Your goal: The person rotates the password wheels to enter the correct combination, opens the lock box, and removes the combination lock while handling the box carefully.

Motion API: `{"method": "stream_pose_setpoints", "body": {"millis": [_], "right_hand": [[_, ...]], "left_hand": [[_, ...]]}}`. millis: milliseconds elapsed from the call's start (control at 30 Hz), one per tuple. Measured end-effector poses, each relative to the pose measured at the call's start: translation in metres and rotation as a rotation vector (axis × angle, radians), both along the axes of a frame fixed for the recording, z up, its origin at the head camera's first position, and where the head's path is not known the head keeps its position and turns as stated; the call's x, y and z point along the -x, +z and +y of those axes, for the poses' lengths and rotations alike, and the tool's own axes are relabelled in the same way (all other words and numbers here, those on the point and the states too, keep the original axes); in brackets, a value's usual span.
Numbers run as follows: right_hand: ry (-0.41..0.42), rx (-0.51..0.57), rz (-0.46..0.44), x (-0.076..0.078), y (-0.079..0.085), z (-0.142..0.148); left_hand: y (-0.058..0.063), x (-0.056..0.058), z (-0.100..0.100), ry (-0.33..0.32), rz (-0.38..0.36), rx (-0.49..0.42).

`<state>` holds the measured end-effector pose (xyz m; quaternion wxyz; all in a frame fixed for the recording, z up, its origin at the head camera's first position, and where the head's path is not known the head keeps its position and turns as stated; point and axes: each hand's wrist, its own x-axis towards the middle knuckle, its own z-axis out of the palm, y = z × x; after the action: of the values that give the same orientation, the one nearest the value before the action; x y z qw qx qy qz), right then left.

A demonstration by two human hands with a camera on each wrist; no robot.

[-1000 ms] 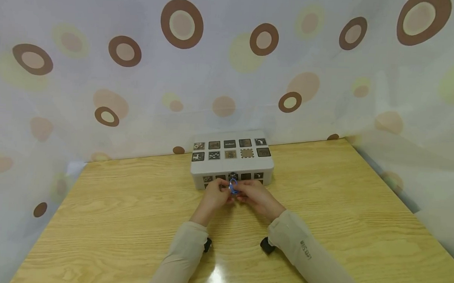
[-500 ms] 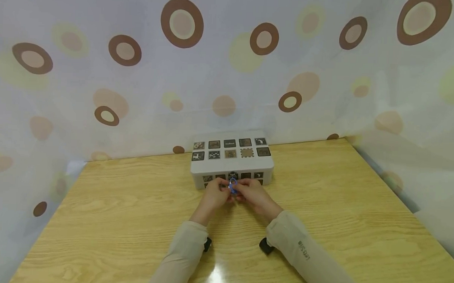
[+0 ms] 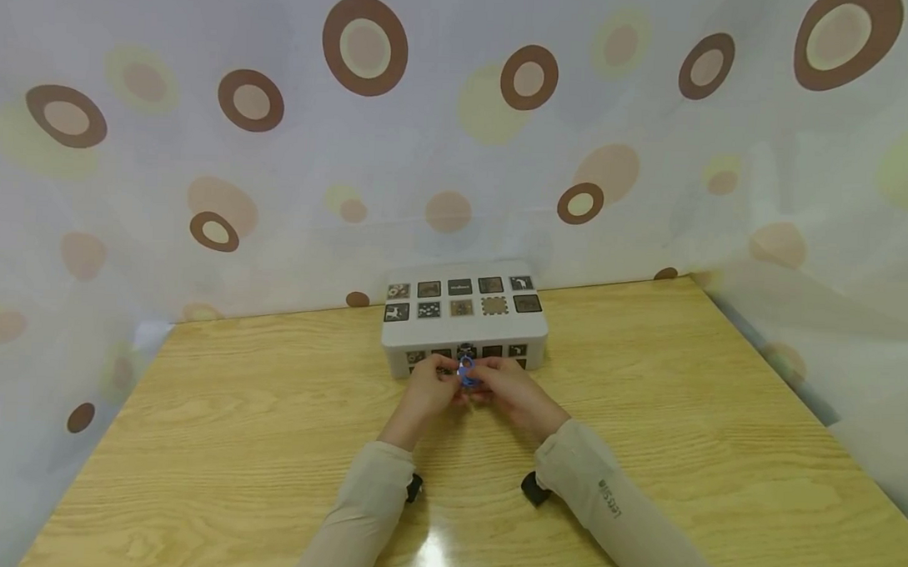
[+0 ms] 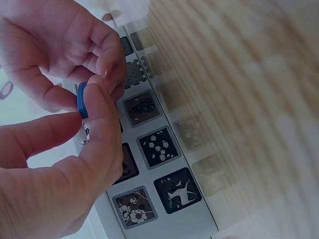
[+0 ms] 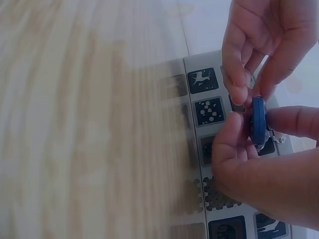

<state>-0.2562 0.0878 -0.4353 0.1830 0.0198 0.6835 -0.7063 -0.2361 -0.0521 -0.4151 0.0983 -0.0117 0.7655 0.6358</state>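
Note:
A small flat blue piece with a round loop (image 3: 466,372) is at the front of a white lidded box (image 3: 463,327) printed with dark picture squares. Thumb and fingers of my right hand (image 3: 516,392) pinch it from the right. From the left, my left hand (image 3: 428,393) grips its other end between thumb and forefinger. Seen edge-on in the right wrist view, the blue piece (image 5: 258,122) is thick and upright, close by a metal clasp (image 5: 278,138) on the box front. The left wrist view shows fingers of both hands meeting around it, covering most of it.
The box stands on a wood-grain table (image 3: 268,444), its back near a white curtain (image 3: 293,169) with brown and yellow circles. More curtain hangs along the right side. Each wrist wears a small black device (image 3: 534,489) under a light sleeve (image 3: 604,489).
The blue piece has turned slightly between the fingers, its loop showing a little differently. Both hands stay almost in place, and the box has not moved.

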Motion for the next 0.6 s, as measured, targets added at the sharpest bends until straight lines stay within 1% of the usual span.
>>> {"method": "stream_pose_setpoints", "body": {"millis": [233, 333, 500, 600], "right_hand": [[0.041, 0.015, 0.034, -0.0007, -0.0025, 0.0019], [0.06, 0.013, 0.049, -0.0014, -0.0026, 0.0018], [0.064, 0.018, 0.067, -0.0007, -0.0032, 0.0012], [0.059, 0.022, 0.068, -0.0007, -0.002, 0.0012]], "left_hand": [[-0.0017, -0.0006, 0.0014, -0.003, 0.004, 0.022], [-0.0036, 0.0001, 0.0015, 0.002, 0.018, 0.046], [-0.0037, 0.0011, 0.0011, 0.0, 0.032, 0.096], [-0.0032, 0.0019, 0.0013, 0.0, 0.034, 0.102]]}}
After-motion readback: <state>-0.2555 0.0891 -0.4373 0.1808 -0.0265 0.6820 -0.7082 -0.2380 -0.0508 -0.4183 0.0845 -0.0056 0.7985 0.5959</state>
